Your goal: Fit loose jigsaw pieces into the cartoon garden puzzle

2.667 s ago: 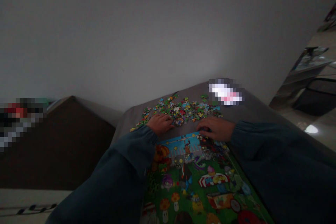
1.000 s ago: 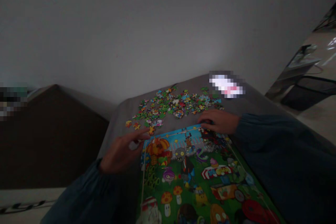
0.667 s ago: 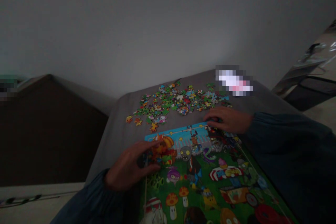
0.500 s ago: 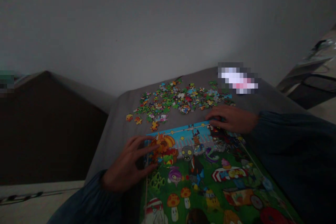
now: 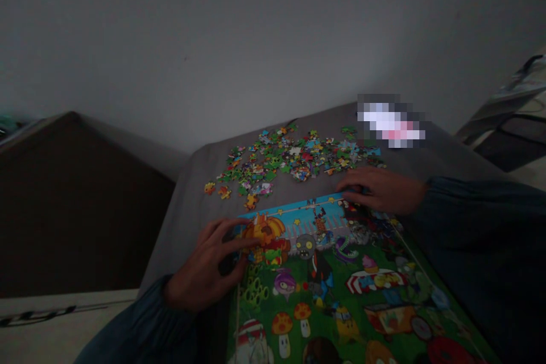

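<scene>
A brightly printed cartoon jigsaw puzzle board [image 5: 315, 296] lies at the near end of the grey surface, with zombies, mushrooms and a pumpkin on it. My left hand [image 5: 209, 261] is at its upper left corner, fingers apart. The index finger stretches over the orange pumpkin part, and the thumb lies by the left edge. No loose piece shows in that hand. At the upper right, my right hand [image 5: 379, 189] has its fingers bent and close to the thumb at the board's top edge. Beyond the board spreads a heap of loose puzzle pieces [image 5: 294, 153].
The grey cloth-like surface [image 5: 179, 227] runs back to a pale wall [image 5: 256, 40]. A blurred-out bright object [image 5: 390, 125] lies at the far right. Left of it all stands a dark brown panel [image 5: 77, 210]. A dark-framed chair or rack [image 5: 520, 131] is at the right.
My left thumb has drawn back toward the board's left edge, and the index finger has shifted slightly lower over the pumpkin. My right hand stays at the top edge. The view shifts a little.
</scene>
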